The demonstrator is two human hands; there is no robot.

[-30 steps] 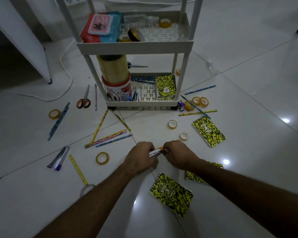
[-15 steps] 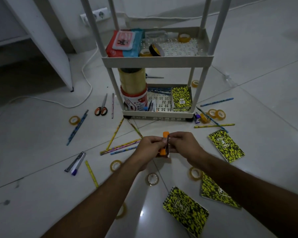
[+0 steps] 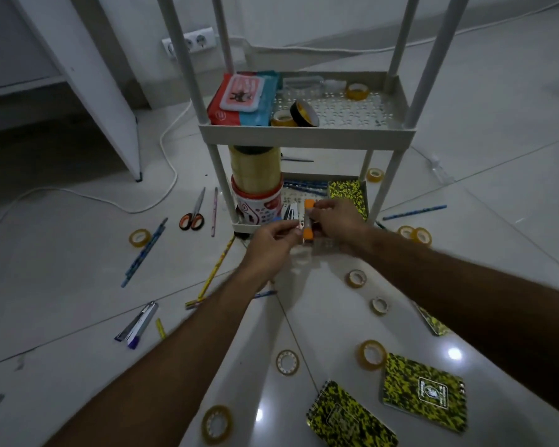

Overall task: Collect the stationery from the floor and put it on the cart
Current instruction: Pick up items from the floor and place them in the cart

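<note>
1. Grip state: both hands clamped on one orange-capped item [image 3: 308, 221]. Left hand [image 3: 270, 243] pinches it from the left side, fingers curled; right hand [image 3: 335, 221] closes on it from the right. Exact type of item not resolvable (motion blur); a pale body between two orange ends.
2. Long axis of the item: runs away from the person, near end at the grip, far end pointing into the cart's lower shelf [image 3: 363, 195].
3. Placement target lies directly beyond the grip. The item's far end overlaps the shelf's front lip in this view; whether it has cleared the lip cannot be told.
4. Nearer hand: judged about equal; right hand reaches slightly further over the shelf, so it seems better placed for the set-down.
5. Just beyond the grip, on the lower shelf: silver clips [image 3: 290, 211] to the left, a yellow-black notebook [image 3: 347, 192] to the right. Gap between them judged the free landing spot.
6. Further left on the shelf: a tall tape stack [image 3: 255, 171]; risk of knocking it looks low.
7. Still on the floor, behind and beside the grip: tape rolls [image 3: 356, 278], pencils [image 3: 144, 251], scissors [image 3: 192, 216].
</note>
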